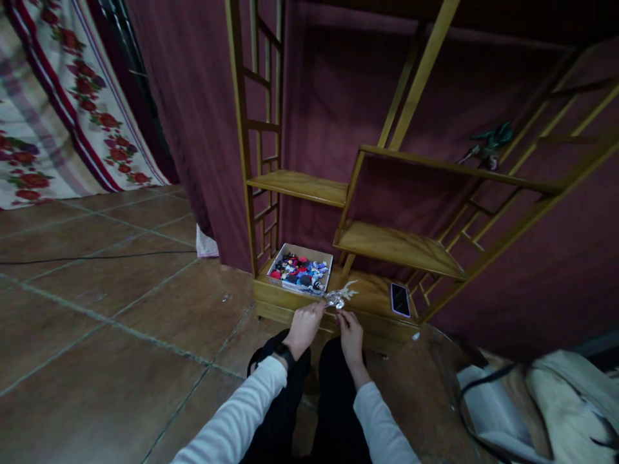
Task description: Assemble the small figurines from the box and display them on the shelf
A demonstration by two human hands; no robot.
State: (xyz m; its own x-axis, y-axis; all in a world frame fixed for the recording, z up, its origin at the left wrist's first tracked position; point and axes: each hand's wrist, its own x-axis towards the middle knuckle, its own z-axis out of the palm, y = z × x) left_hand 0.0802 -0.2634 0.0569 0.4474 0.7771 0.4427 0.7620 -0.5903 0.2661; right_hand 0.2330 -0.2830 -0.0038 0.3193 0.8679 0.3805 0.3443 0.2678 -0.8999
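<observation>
A small pale, shiny figurine [338, 298] with branching, spiky parts is held just above the front of the wooden shelf unit's base. My left hand [306, 327], with a dark watch at the wrist, is closed on its left side. The fingers of my right hand [351, 330] pinch at its lower right edge; the exact grip there is too small to make out. Just behind my left hand, a shallow open box [330, 274] full of small colourful figures rests on the base.
The wooden shelf unit [300, 187] rises ahead, its shelves at different heights. A phone [400, 299] lies on the base at right. One dark green figure [491, 145] stands on an upper right shelf. Bags [512, 403] lie on the right floor; a cable [97, 258] crosses the left tiles.
</observation>
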